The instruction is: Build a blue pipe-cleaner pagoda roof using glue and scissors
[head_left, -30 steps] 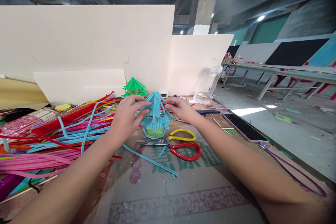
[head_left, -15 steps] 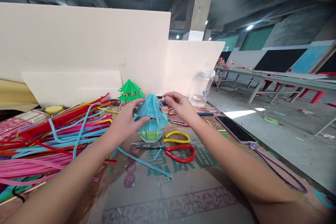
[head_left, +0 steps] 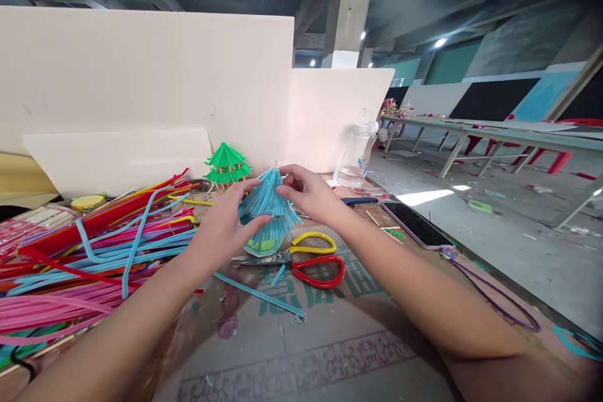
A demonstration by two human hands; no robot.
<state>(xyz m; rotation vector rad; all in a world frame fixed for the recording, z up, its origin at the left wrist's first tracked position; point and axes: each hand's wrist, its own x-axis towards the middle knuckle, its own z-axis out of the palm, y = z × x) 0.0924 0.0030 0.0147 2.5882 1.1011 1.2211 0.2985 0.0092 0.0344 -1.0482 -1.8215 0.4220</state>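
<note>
The blue straw pagoda (head_left: 268, 210), tilted above the scissors (head_left: 301, 257), looks light and easily crushed. Your left hand (head_left: 226, 223) cups its roof side; your right hand (head_left: 306, 191) pinches the peak. Take it by the base, lightly, beside the straw pile (head_left: 94, 251).

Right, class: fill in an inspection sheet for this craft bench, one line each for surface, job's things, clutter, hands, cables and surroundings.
Surface: brown cardboard sheet with printed green characters, specked with offcuts.
Job's things: blue cone-shaped pipe-cleaner pagoda roof, tilted, over a green base.
Clutter: heap of coloured pipe cleaners at left; red-and-yellow-handled scissors; loose blue pipe cleaner; green pipe-cleaner pagoda; clear plastic jar.
Hands: left hand holds the roof's side; right hand pinches near its tip.
Cables: purple cord beside a black smartphone.
Surroundings: white foam boards behind; long tables far right.
</note>
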